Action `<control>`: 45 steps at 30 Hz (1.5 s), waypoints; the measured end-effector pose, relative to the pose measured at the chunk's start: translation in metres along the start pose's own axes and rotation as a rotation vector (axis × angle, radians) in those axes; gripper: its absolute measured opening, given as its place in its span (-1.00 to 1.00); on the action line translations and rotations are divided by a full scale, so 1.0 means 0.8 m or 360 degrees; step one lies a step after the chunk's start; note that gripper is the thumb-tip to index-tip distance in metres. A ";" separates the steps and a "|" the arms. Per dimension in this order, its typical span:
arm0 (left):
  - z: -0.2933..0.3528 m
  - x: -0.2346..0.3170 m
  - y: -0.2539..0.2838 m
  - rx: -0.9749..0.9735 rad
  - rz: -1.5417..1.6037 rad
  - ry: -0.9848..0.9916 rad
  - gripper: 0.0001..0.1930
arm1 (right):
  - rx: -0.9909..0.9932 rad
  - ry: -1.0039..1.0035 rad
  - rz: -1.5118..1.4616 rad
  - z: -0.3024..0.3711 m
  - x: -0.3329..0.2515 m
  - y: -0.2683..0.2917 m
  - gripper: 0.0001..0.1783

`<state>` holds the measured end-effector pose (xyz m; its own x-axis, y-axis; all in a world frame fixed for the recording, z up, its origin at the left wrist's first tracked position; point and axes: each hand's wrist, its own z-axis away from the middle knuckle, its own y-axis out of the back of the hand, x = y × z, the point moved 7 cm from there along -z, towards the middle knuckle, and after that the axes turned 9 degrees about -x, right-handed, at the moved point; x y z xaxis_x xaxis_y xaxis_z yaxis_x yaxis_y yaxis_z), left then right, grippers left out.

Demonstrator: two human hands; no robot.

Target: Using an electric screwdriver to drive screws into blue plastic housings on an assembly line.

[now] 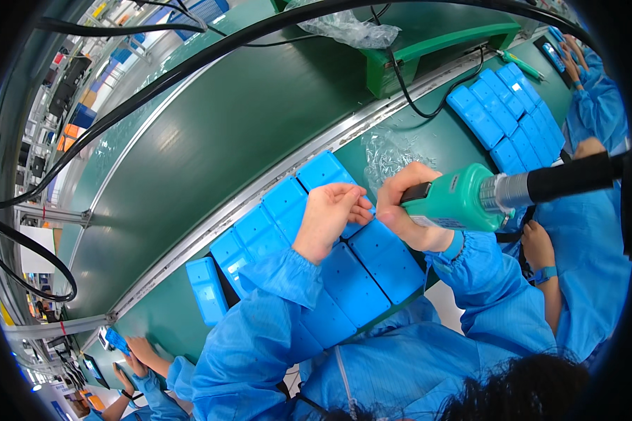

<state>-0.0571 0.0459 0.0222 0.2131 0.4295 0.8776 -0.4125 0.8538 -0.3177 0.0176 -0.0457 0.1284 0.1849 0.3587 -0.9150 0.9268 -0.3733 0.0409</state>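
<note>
My right hand [409, 228] is wrapped around the body of a green electric screwdriver [463, 193], which lies tilted with its cable end toward the right. Its tip points left, close to the fingers of my left hand [328, 216]. That left hand is closed in a pinch; anything small between its fingertips is hidden. Both hands are above rows of blue plastic housings [351, 284] with small dark holes, set side by side on the green bench. One blue housing [207, 291] stands slightly apart at the left end.
Clear plastic bags [393, 151] lie beyond my right hand. More blue housings [512, 112] are laid out at the right, near a green screwdriver [523, 64]. A metal rail [253, 200] borders the green belt [211, 140]. Black cables [154, 88] cross overhead. Co-workers' hands [538, 245] are on both sides.
</note>
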 end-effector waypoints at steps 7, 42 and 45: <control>-0.003 -0.001 -0.001 -0.0015 -0.0059 0.0017 -0.79 | -0.0029 0.0050 -0.0001 0.000 -0.002 -0.007 -0.77; 0.324 -0.079 0.063 0.0285 0.1017 -0.0209 -0.83 | 0.0371 0.0226 -0.0097 -0.059 0.002 -0.050 -0.84; 0.313 -0.081 0.059 0.0187 0.1158 -0.0216 -0.87 | 0.0329 0.0201 -0.0216 -0.058 0.007 -0.054 -0.84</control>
<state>-0.3121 -0.0154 0.0405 -0.2577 0.8270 0.4996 -0.5012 0.3277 -0.8009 -0.0061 0.0116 0.1402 0.1147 0.5162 -0.8488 0.8619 -0.4765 -0.1733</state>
